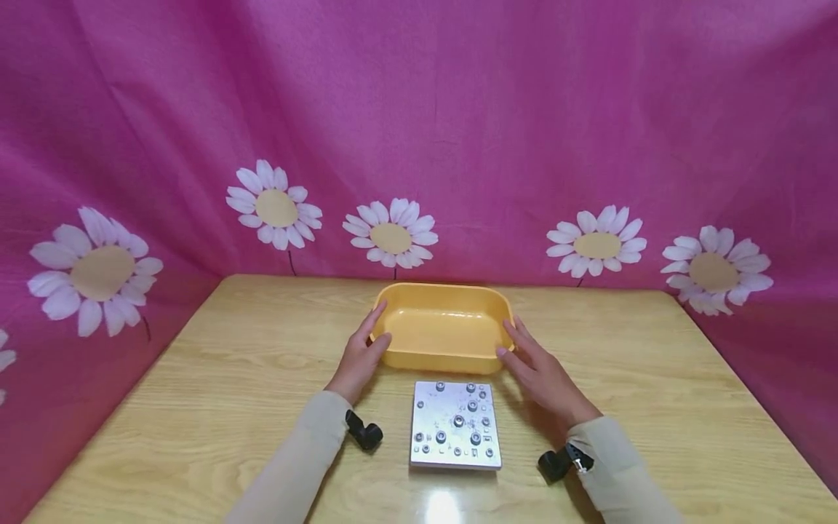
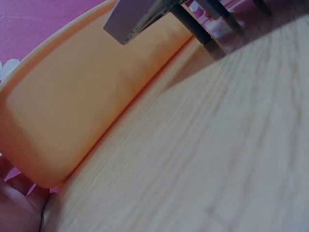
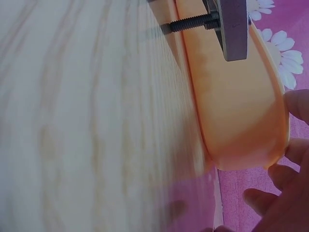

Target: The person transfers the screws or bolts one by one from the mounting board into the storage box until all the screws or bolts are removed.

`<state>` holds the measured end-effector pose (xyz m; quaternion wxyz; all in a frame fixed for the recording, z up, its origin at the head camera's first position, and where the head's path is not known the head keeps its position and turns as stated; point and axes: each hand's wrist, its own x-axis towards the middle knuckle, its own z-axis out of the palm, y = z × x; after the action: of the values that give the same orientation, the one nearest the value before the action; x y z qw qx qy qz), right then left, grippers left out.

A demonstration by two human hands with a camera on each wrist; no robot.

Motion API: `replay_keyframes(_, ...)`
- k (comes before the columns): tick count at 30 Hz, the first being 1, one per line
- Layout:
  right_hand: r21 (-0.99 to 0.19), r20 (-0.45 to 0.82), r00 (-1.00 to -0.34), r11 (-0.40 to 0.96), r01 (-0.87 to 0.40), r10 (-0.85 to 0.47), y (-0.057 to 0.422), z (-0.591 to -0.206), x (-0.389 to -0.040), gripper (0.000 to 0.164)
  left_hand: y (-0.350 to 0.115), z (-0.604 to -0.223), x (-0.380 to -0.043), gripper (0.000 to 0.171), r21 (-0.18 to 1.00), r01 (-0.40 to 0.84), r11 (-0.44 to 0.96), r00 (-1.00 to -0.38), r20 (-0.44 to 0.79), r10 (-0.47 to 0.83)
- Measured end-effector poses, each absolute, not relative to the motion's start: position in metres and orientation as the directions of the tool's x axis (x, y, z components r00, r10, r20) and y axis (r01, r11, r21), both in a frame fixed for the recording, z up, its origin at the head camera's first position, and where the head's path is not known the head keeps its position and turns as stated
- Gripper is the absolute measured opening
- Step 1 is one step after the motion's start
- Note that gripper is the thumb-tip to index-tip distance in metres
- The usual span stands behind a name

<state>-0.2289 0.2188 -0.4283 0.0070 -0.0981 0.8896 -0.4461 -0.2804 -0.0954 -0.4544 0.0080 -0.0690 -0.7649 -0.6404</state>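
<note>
at ends of yellow tray [image 1: 437,336] — left hand [image 1: 358,360], right hand [image 1: 546,375] touching, spread — glare [image 1: 452,314] inside

Glare on the table [image 1: 380,487]; wrist views seem soft.

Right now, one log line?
left hand: touching tray, left end | right hand: touching tray, right end | tray: on table | metal plate: in front of tray

Looks forward and down from the head, well above and behind the grip of left hand [image 1: 356,364] and right hand [image 1: 548,378] on the yellow tub [image 1: 439,331]. Looks forward from each wrist, tilted, low and close behind the grip. Shows, in all 3 views, the tub and metal plate [image 1: 450,406].
</note>
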Motion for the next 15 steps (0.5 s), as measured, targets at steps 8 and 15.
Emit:
replay_keyframes(8, -0.782, 0.088, -0.978, 0.595, -0.185, -0.188, 0.2185, -0.4288, -0.2292, 0.068, -0.0966, -0.4555, -0.2797, 0.058, 0.976, 0.098, 0.193, -0.993, 0.083, 0.082)
replay_keyframes(15, -0.775, 0.103, -0.979, 0.603, -0.191, -0.178, 0.2180, -0.4279, -0.2290, 0.069, -0.0977, -0.4534, -0.2806, 0.059, 0.976, 0.137, 0.172, -0.986, 0.118, 0.114)
